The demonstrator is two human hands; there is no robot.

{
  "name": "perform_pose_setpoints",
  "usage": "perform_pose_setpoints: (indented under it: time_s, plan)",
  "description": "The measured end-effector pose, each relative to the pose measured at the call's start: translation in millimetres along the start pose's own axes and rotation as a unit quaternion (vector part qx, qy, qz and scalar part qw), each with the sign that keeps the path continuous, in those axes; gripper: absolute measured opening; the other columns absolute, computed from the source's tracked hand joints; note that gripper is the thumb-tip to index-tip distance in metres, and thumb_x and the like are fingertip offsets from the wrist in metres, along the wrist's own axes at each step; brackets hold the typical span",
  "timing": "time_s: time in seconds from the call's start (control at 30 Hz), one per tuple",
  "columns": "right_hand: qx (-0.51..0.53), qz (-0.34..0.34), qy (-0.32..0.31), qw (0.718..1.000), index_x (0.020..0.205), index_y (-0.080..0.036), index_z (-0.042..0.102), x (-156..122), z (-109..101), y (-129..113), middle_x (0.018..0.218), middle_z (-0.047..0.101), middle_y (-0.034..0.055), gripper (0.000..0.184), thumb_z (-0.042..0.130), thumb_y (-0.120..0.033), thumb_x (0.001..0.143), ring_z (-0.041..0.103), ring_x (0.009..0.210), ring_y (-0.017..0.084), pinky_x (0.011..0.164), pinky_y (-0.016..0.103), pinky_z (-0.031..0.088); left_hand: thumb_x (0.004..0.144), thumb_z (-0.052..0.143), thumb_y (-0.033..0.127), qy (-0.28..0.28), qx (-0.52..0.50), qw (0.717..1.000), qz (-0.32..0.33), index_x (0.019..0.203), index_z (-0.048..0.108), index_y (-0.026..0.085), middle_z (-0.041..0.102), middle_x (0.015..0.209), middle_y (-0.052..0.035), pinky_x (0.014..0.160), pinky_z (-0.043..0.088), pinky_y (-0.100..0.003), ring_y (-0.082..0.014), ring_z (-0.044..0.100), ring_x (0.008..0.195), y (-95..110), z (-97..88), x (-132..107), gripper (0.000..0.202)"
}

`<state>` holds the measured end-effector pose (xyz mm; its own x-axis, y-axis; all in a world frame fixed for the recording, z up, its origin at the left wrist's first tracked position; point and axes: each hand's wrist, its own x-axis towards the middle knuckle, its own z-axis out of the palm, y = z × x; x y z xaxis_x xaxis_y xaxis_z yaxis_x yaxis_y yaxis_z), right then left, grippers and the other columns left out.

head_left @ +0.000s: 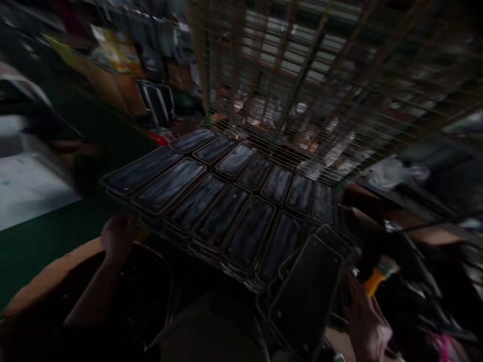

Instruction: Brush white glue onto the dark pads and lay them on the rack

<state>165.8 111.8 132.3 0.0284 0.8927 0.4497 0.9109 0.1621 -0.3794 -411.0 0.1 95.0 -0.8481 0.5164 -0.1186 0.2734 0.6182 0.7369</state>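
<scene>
A flat tray point(124, 193) carries several dark rectangular panels point(226, 211) laid in rows, like phone screens or cases. My left hand point(117, 236) is under the tray's near left edge, fingers curled on it. My right hand point(368, 327) is at the lower right, next to a single dark panel point(309, 291) that leans at the tray's near right corner. A brush with an orange handle point(377, 279) lies just beside that hand. The picture is dim and smeared by motion, so the right fingers are unclear.
A wire-mesh rack point(320, 75) with many thin shelves rises behind the tray. Cardboard boxes point(113, 75) and clutter stand at the back left, a white surface point(26, 186) at the left. Dark clutter and a white bag point(392, 173) fill the right.
</scene>
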Motion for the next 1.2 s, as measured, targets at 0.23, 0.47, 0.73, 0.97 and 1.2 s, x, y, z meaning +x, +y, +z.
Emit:
perform_pose_setpoints:
  time_s: [0.23,0.47,0.73,0.97,1.2]
  plan:
    - [0.067,0.015,0.04,0.997,0.109,-0.021,0.066,5.8,-39.4,5.0,0.091,0.071,0.0058,0.035,0.044,-0.045,0.097,0.068,0.085,0.021,0.075,0.033,0.052,0.083,0.052,0.058,-0.429,-0.15,0.89,0.031,0.075,0.055,0.019,0.049,0.044,0.005,0.038,0.029,-0.022,-0.0116,0.043,0.036,34.1,134.9,-145.2,0.04]
    - [0.101,-0.054,-0.036,0.993,0.111,-0.021,0.064,12.8,-47.0,18.9,0.095,0.071,0.0042,0.029,0.047,-0.04,0.097,0.068,0.085,0.018,0.076,0.028,0.051,0.086,0.049,0.06,-0.539,-0.162,0.821,0.098,0.063,0.048,0.018,0.041,0.044,0.0056,0.038,0.027,-0.019,-0.0078,0.042,0.036,93.6,157.3,-236.7,0.048]
    - [0.013,-0.142,-0.075,0.987,0.108,-0.023,0.065,31.9,-31.5,39.3,0.1,0.069,0.0014,0.025,0.047,-0.037,0.099,0.067,0.085,0.013,0.066,0.021,0.049,0.082,0.055,0.056,-0.583,-0.137,0.8,0.027,0.084,0.052,0.018,0.059,0.057,0.0028,0.035,0.035,-0.018,-0.0099,0.05,0.037,72.2,147.2,-264.0,0.039]
    - [-0.013,-0.181,-0.099,0.978,0.108,-0.021,0.062,17.0,-36.7,38.3,0.094,0.069,0.0002,0.025,0.044,-0.036,0.1,0.067,0.073,0.011,0.055,0.019,0.044,0.077,0.055,0.066,-0.606,-0.142,0.78,-0.055,0.073,0.049,0.018,0.058,0.052,0.0026,0.032,0.033,-0.019,-0.0104,0.05,0.034,73.8,158.5,-289.1,0.048]
    - [0.037,-0.168,-0.178,0.969,0.109,-0.022,0.059,-24.3,-68.0,10.6,0.095,0.069,0.0013,0.023,0.042,-0.033,0.101,0.068,0.073,0.012,0.059,0.021,0.049,0.075,0.061,0.063,-0.589,-0.249,0.76,-0.116,0.077,0.048,0.017,0.062,0.057,0.0012,0.038,0.041,-0.02,-0.0122,0.057,0.041,80.4,157.9,-298.4,0.048]
